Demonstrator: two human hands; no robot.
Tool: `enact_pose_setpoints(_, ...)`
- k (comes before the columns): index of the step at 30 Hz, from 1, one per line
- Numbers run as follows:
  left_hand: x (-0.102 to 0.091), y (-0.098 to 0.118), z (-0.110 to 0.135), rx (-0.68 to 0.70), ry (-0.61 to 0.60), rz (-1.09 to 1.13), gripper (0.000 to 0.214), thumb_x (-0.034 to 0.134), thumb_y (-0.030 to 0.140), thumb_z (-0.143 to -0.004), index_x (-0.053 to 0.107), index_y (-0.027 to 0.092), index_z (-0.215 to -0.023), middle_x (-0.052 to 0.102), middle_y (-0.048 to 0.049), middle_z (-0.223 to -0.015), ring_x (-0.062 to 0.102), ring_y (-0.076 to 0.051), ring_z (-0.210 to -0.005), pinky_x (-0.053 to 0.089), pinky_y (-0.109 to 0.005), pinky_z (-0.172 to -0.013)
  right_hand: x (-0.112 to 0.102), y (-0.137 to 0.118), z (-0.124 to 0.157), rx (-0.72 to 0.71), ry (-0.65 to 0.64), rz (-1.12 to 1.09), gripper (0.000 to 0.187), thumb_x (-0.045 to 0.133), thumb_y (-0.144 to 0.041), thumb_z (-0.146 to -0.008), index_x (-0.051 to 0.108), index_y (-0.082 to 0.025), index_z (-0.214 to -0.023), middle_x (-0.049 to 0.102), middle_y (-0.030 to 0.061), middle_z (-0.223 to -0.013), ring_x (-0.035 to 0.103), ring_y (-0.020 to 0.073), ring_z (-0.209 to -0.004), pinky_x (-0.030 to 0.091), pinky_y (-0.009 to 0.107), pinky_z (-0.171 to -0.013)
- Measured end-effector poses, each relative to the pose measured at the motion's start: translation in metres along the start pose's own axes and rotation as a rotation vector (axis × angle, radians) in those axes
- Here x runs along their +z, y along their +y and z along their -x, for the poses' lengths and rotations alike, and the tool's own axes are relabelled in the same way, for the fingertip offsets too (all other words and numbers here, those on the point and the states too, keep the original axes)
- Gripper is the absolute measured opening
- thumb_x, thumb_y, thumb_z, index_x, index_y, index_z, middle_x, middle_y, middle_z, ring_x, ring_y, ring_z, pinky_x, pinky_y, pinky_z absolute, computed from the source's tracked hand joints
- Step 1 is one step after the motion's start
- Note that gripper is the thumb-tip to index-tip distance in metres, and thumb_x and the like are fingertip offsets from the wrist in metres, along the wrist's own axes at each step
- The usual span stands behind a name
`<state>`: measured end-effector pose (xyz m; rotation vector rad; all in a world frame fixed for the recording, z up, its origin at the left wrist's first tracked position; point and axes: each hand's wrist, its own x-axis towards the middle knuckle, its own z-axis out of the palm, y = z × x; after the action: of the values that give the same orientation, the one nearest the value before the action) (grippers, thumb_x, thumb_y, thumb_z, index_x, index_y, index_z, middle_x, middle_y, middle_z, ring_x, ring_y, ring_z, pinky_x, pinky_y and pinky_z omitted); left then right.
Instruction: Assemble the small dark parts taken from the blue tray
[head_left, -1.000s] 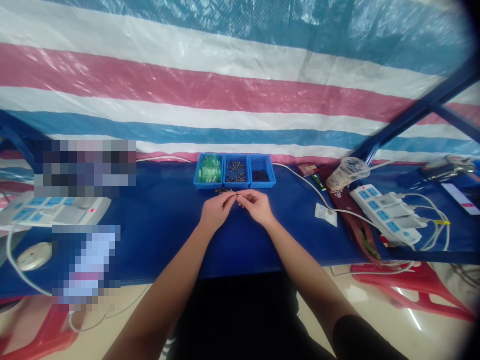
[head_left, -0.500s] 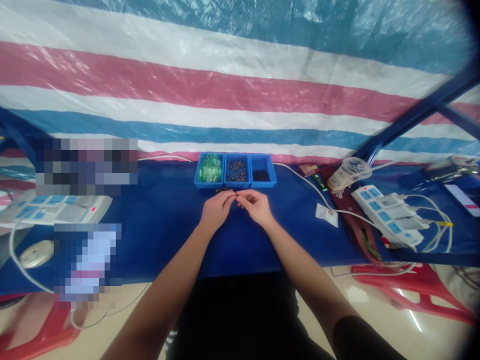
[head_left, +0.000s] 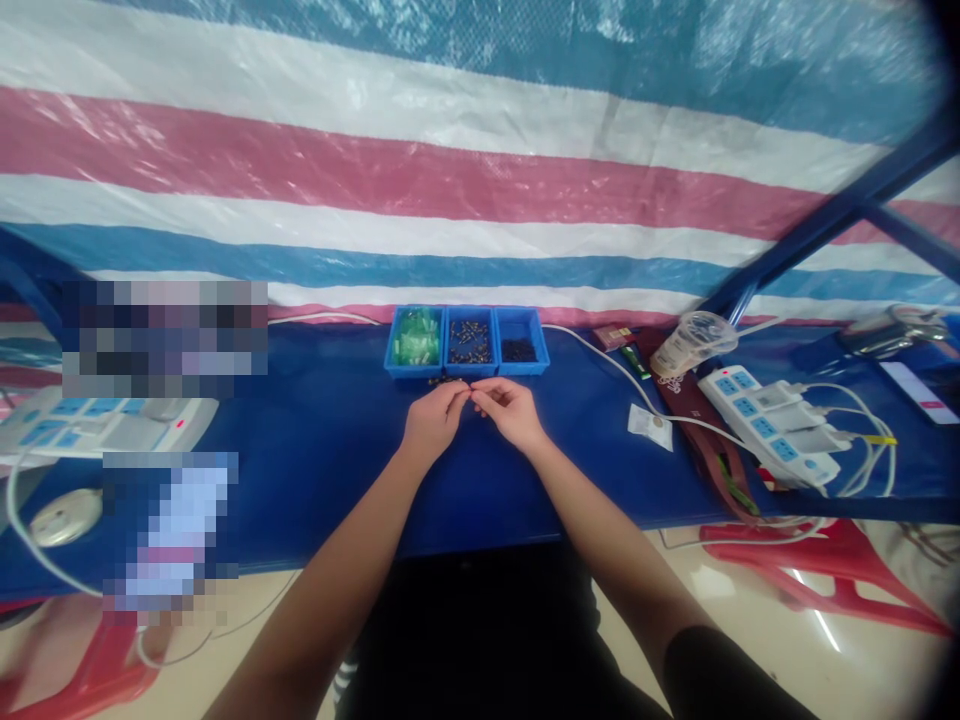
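My left hand point(head_left: 435, 420) and my right hand point(head_left: 510, 412) meet fingertip to fingertip over the blue table point(head_left: 330, 470). Both are closed in a pinch; whatever sits between the fingers is too small to make out. Just beyond the left fingers lie some small brass-coloured parts point(head_left: 444, 381), partly covered by that hand. Behind them stand three joined blue bins. The left bin point(head_left: 416, 372) has green translucent pieces point(head_left: 417, 338), the middle one small metal parts point(head_left: 470, 342), and the right one small black parts point(head_left: 519, 350).
To the right are a plastic cup point(head_left: 694, 343), a white power strip point(head_left: 769, 425), a small white packet point(head_left: 650, 427) and a brown strap point(head_left: 694, 430). A second power strip point(head_left: 112, 425) and a mouse point(head_left: 66, 517) lie left. A striped sheet point(head_left: 480, 180) hangs behind.
The view has shifted slightly, so the table things appear a little further left. Both hands keep the same pinched pose together.
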<state>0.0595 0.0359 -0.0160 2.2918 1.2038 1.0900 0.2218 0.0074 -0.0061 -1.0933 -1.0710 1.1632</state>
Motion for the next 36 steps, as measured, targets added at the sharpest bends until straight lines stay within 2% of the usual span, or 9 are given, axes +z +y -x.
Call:
enact_pose_setpoints(3, -0.0002, 0.0024, 0.0008, -0.023, -0.003, 0.015, 0.024, 0.048, 0.033, -0.098, 0.067, 0.021, -0.106, 0.073, -0.003, -0.102, 0.069, -0.014, -0.088, 0.052, -0.024, -0.081, -0.0004, -0.0017, 0.0006, 0.0, 0.014, -0.025, 0.035, 0.08, -0.046, -0.069, 0.074, -0.02, -0.09, 0.07, 0.0017, -0.072, 0.063, 0.0127, -0.062, 0.054, 0.028, -0.059)
enact_pose_setpoints(7, 0.0014, 0.005, 0.0021, -0.061, 0.024, 0.041, 0.026, 0.054, 0.038, -0.095, 0.067, 0.022, -0.111, 0.074, -0.0015, -0.09, 0.069, -0.012, -0.077, 0.052, -0.022, -0.074, -0.0023, -0.0026, -0.0014, 0.039, 0.044, -0.047, 0.038, 0.08, -0.051, -0.067, 0.074, -0.019, -0.088, 0.07, 0.0017, -0.068, 0.062, 0.0125, -0.059, 0.053, 0.027, -0.058)
enact_pose_setpoints(11, 0.0004, 0.0047, 0.0024, -0.028, 0.031, 0.055, 0.024, 0.052, 0.036, -0.096, 0.069, 0.021, -0.103, 0.074, -0.0028, -0.095, 0.07, -0.014, -0.083, 0.053, -0.024, -0.081, -0.0029, -0.0011, -0.0018, 0.048, 0.028, -0.036, 0.041, 0.079, -0.053, -0.067, 0.074, -0.018, -0.088, 0.07, 0.0022, -0.069, 0.062, 0.0124, -0.06, 0.052, 0.027, -0.057)
enact_pose_setpoints(17, -0.0019, 0.0018, 0.002, -0.016, 0.066, 0.055, 0.023, 0.049, 0.033, -0.097, 0.068, 0.021, -0.104, 0.074, -0.004, -0.102, 0.07, -0.015, -0.091, 0.054, -0.025, -0.086, -0.0007, 0.0018, 0.0012, -0.019, -0.004, -0.023, 0.04, 0.081, -0.047, -0.068, 0.073, -0.022, -0.097, 0.071, 0.0016, -0.078, 0.064, 0.0131, -0.065, 0.054, 0.028, -0.06)
enact_pose_setpoints(21, 0.0002, 0.0009, 0.0025, -0.007, 0.075, 0.067, 0.022, 0.053, 0.032, -0.096, 0.069, 0.021, -0.105, 0.074, -0.004, -0.103, 0.071, -0.016, -0.091, 0.054, -0.026, -0.086, -0.0012, 0.0016, 0.0018, -0.051, 0.006, -0.001, 0.036, 0.08, -0.046, -0.07, 0.073, -0.021, -0.095, 0.069, 0.0016, -0.076, 0.062, 0.0134, -0.065, 0.054, 0.029, -0.061)
enact_pose_setpoints(24, 0.0032, 0.0012, 0.0029, -0.004, 0.054, 0.073, 0.022, 0.054, 0.032, -0.095, 0.07, 0.022, -0.106, 0.075, -0.0036, -0.103, 0.071, -0.016, -0.091, 0.055, -0.027, -0.084, -0.0031, 0.0008, 0.0025, -0.102, -0.001, 0.043, 0.03, 0.078, -0.043, -0.074, 0.073, -0.022, -0.094, 0.069, 0.003, -0.083, 0.062, 0.0136, -0.07, 0.054, 0.03, -0.067)
enact_pose_setpoints(27, 0.0056, 0.0017, 0.003, -0.026, 0.038, 0.084, 0.023, 0.055, 0.034, -0.094, 0.071, 0.023, -0.105, 0.076, -0.0031, -0.1, 0.072, -0.016, -0.088, 0.056, -0.028, -0.08, -0.0048, -0.0007, 0.0037, -0.16, 0.0, 0.121, 0.025, 0.077, -0.041, -0.076, 0.074, -0.023, -0.094, 0.068, 0.0041, -0.091, 0.062, 0.0139, -0.075, 0.053, 0.03, -0.072)
enact_pose_setpoints(36, 0.0033, 0.005, 0.0018, -0.056, 0.009, 0.117, 0.023, 0.057, 0.033, -0.093, 0.072, 0.022, -0.106, 0.075, -0.0014, -0.089, 0.068, -0.012, -0.072, 0.052, -0.023, -0.069, -0.0076, -0.0039, 0.0046, -0.204, 0.003, 0.182, 0.024, 0.075, -0.04, -0.078, 0.075, -0.023, -0.095, 0.068, 0.0041, -0.09, 0.061, 0.013, -0.072, 0.052, 0.028, -0.068)
